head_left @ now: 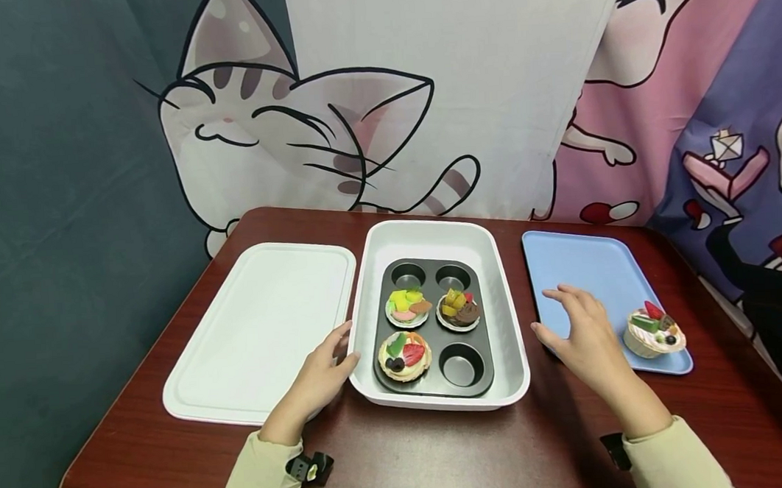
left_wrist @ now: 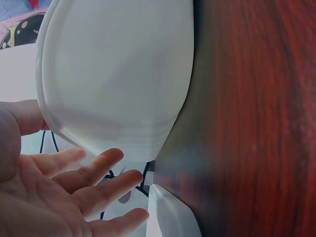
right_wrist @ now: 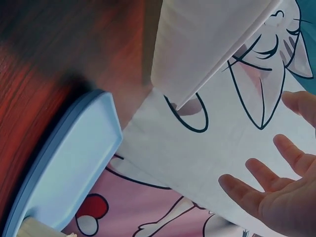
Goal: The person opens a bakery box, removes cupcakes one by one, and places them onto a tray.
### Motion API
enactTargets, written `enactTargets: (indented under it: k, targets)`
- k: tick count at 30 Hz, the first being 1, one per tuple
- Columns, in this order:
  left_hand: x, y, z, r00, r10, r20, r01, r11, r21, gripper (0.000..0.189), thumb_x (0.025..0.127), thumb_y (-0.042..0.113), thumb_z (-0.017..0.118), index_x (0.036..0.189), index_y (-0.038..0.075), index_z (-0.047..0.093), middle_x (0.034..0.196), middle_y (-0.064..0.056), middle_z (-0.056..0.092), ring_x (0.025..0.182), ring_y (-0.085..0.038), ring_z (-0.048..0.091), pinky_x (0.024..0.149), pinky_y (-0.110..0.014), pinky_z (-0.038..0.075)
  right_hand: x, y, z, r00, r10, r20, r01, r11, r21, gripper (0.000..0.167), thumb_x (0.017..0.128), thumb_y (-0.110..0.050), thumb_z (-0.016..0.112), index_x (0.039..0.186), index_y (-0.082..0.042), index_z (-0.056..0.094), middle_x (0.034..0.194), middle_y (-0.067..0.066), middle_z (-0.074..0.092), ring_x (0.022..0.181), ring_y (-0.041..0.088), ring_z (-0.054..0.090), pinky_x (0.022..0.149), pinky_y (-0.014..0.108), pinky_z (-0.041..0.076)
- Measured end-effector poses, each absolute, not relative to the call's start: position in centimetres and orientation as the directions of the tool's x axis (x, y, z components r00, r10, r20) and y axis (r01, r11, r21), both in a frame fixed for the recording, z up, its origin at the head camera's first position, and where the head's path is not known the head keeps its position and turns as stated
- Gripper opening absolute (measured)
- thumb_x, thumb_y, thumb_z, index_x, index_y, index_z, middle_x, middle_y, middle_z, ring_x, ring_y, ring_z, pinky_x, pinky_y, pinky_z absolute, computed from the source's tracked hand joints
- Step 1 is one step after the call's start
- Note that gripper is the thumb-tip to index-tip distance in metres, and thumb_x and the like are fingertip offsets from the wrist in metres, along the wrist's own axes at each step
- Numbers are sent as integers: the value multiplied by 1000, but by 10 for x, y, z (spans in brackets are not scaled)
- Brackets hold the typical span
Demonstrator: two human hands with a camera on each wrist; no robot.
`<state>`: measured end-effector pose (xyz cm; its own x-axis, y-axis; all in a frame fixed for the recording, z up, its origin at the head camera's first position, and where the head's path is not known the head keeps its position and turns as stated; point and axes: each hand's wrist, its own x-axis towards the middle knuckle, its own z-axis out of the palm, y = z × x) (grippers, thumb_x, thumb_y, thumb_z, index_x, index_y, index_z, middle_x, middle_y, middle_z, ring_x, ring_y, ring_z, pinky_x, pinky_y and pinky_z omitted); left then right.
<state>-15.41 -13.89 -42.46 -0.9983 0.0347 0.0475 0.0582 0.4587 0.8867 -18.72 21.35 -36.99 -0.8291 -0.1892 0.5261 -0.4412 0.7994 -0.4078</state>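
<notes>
A white deep tray [head_left: 515,355] stands mid-table with a dark muffin tin [head_left: 438,378] in it. Three toy cream tarts fill cups of the tin: a strawberry-topped tart [head_left: 404,356] front left, a tart with yellow pieces [head_left: 407,307] middle left, and a chocolate-topped tart [head_left: 458,310] middle right. My left hand [head_left: 318,380] is at the deep tray's left front side, thumb at its rim, fingers extended. Over the left edge of a blue tray [head_left: 577,253] hovers my right hand [head_left: 585,337], fingers spread and holding nothing. Another cream tart [head_left: 654,331] sits on that tray's front right.
To the left lies a flat white tray [head_left: 262,324], close beside the deep tray. All of it rests on a dark red wooden table [head_left: 402,457]. A cartoon-printed curtain [head_left: 489,84] hangs right behind the table's back edge.
</notes>
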Motion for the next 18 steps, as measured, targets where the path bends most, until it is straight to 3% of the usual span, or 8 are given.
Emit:
enactTargets:
  k: [11, 18]
  targets:
    - [-154, -139, -424, -998, 28, 48, 55, 455, 889, 51, 84, 7, 55, 132, 4, 36, 116, -18, 52, 107, -31, 47, 87, -44, 37, -182, 198, -372, -840, -214, 498, -451, 786, -423, 48, 66, -6, 72, 109, 1, 52, 114, 27, 42, 105, 46, 33, 84, 56, 26]
    - [-154, -139, -424, -998, 29, 48, 56, 451, 891, 51, 84, 7, 54, 132, 5, 35, 116, -17, 53, 107, -30, 47, 87, -44, 37, -182, 189, -376, -806, -260, 532, -511, 760, -401, 48, 63, -6, 74, 106, 1, 54, 111, 26, 45, 103, 44, 36, 84, 54, 27]
